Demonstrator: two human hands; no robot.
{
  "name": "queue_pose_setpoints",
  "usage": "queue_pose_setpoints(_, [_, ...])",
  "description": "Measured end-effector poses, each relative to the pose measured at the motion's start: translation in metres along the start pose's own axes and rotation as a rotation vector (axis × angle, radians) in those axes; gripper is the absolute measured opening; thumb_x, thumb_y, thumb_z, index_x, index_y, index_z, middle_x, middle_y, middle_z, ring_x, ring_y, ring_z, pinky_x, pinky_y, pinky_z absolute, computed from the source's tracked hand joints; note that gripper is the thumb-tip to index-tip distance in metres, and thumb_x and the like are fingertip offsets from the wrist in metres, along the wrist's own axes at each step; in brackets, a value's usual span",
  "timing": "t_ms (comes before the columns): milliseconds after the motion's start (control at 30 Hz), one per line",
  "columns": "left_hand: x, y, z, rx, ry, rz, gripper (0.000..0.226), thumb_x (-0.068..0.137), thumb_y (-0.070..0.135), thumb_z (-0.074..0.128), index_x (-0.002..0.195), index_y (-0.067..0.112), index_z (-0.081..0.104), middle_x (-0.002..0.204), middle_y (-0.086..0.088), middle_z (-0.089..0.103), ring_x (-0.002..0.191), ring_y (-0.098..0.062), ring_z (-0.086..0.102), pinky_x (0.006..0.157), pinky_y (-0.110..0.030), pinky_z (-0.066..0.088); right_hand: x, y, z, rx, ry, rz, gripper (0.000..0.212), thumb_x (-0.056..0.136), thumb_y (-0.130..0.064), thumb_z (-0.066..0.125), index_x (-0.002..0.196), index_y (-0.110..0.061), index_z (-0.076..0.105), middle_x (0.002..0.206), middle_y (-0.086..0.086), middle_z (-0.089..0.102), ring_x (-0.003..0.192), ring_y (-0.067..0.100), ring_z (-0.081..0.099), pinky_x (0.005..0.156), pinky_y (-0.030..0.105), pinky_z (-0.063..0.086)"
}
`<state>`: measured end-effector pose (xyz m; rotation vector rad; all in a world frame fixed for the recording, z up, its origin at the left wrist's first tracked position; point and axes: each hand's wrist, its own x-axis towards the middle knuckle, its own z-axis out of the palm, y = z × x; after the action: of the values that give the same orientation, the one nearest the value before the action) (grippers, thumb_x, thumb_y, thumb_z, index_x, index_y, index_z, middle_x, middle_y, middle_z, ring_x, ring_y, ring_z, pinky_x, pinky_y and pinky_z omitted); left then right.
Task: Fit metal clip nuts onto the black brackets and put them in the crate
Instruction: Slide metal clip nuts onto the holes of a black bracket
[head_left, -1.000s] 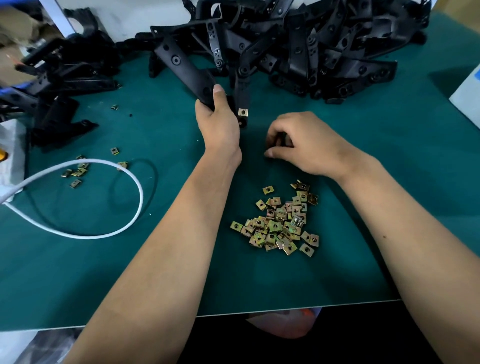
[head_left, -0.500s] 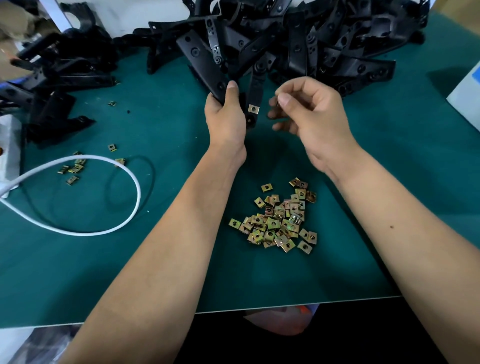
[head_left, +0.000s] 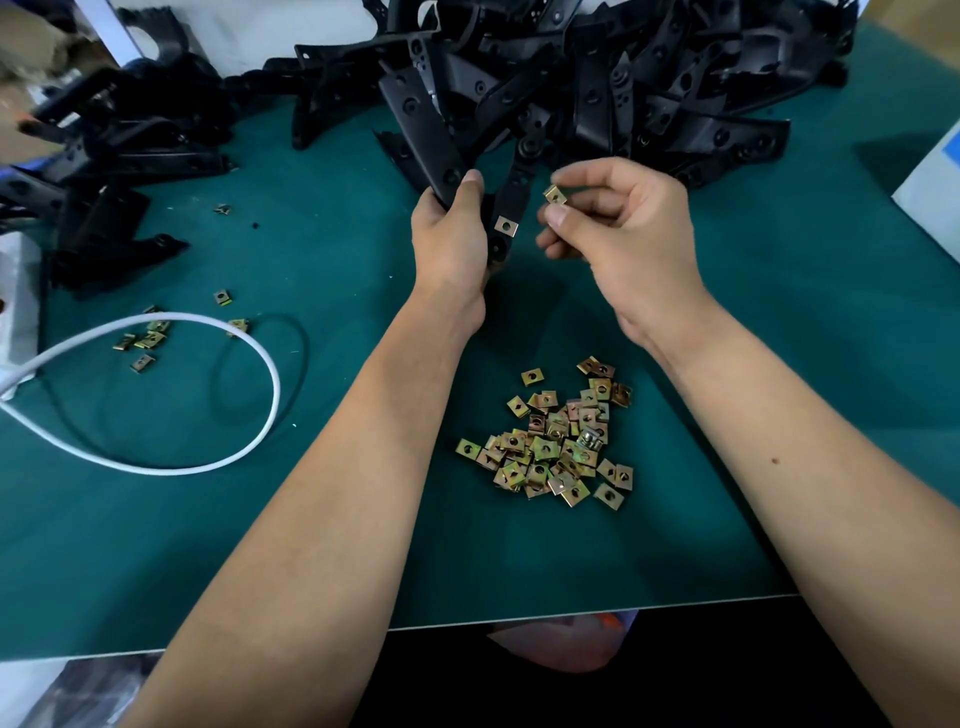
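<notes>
My left hand (head_left: 451, 234) grips a black bracket (head_left: 426, 135) above the green table, thumb on its lower end. One of the bracket's arms hangs down beside the hand and carries a fitted clip nut (head_left: 504, 226). My right hand (head_left: 618, 223) is raised just right of that arm and pinches a loose brass-coloured clip nut (head_left: 555, 195) between thumb and forefinger. A heap of loose clip nuts (head_left: 556, 441) lies on the mat between my forearms. No crate is in view.
A big pile of black brackets (head_left: 623, 78) fills the back of the green mat (head_left: 805, 364). More brackets (head_left: 114, 171) lie at the left. A white cable loop (head_left: 260, 405) and several stray nuts (head_left: 148, 338) sit at left. A white box corner (head_left: 935, 187) shows at right.
My right hand rose from the mat with a clip nut and now holds it up next to the bracket's hanging arm. My left hand lifted the bracket slightly.
</notes>
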<state>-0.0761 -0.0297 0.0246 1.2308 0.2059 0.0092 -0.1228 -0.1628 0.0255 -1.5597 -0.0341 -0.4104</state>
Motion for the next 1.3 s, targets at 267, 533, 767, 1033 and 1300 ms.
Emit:
queue_pose_setpoints(267, [-0.0021, -0.0003, 0.0013, 0.065, -0.019, 0.006, 0.013, 0.105, 0.028, 0.056, 0.098, 0.018, 0.059, 0.09, -0.002, 0.068, 0.073, -0.016, 0.061, 0.062, -0.031, 0.049, -0.0017, -0.002, 0.001, 0.04, 0.014, 0.004, 0.006, 0.094, -0.002, 0.07, 0.099, -0.002, 0.073, 0.081, 0.012, 0.077, 0.07, 0.026, 0.075, 0.063, 0.029, 0.058])
queue_pose_setpoints(533, [-0.0029, -0.0019, 0.0032, 0.082, -0.036, 0.02, 0.013, 0.105, 0.028, 0.056, 0.103, 0.016, 0.059, 0.097, -0.005, 0.068, 0.081, -0.019, 0.063, 0.068, -0.034, 0.049, -0.0036, -0.0002, 0.0055, 0.14, 0.054, 0.141, 0.013, 0.102, -0.009, 0.062, 0.098, 0.0, 0.07, 0.074, 0.007, 0.074, 0.063, 0.018, 0.069, 0.057, 0.024, 0.053])
queue_pose_setpoints(767, [-0.0022, -0.0046, 0.0038, 0.132, -0.044, 0.058, 0.019, 0.105, 0.029, 0.055, 0.109, 0.011, 0.06, 0.101, -0.01, 0.068, 0.087, -0.024, 0.064, 0.077, -0.04, 0.051, -0.0052, -0.0024, 0.0061, 0.182, 0.049, 0.207, 0.013, 0.101, -0.011, 0.064, 0.094, -0.002, 0.07, 0.073, 0.006, 0.074, 0.063, 0.015, 0.067, 0.057, 0.022, 0.052])
queue_pose_setpoints(1033, [-0.0006, -0.006, 0.0038, 0.112, -0.043, 0.042, 0.017, 0.105, 0.03, 0.054, 0.106, 0.014, 0.059, 0.097, -0.006, 0.07, 0.08, -0.019, 0.065, 0.066, -0.033, 0.051, -0.0054, -0.0034, 0.007, 0.195, 0.073, 0.246, 0.013, 0.102, -0.01, 0.062, 0.093, -0.004, 0.07, 0.072, 0.005, 0.072, 0.063, 0.014, 0.066, 0.057, 0.022, 0.051])
queue_pose_setpoints(1300, [0.0013, -0.0057, 0.0036, 0.194, -0.064, 0.037, 0.022, 0.105, 0.031, 0.055, 0.112, 0.011, 0.06, 0.103, -0.012, 0.073, 0.078, -0.017, 0.065, 0.069, -0.034, 0.052, -0.0049, -0.0018, 0.007, 0.209, 0.115, 0.254, 0.013, 0.101, -0.01, 0.064, 0.092, -0.004, 0.071, 0.071, 0.004, 0.072, 0.061, 0.012, 0.065, 0.055, 0.022, 0.05])
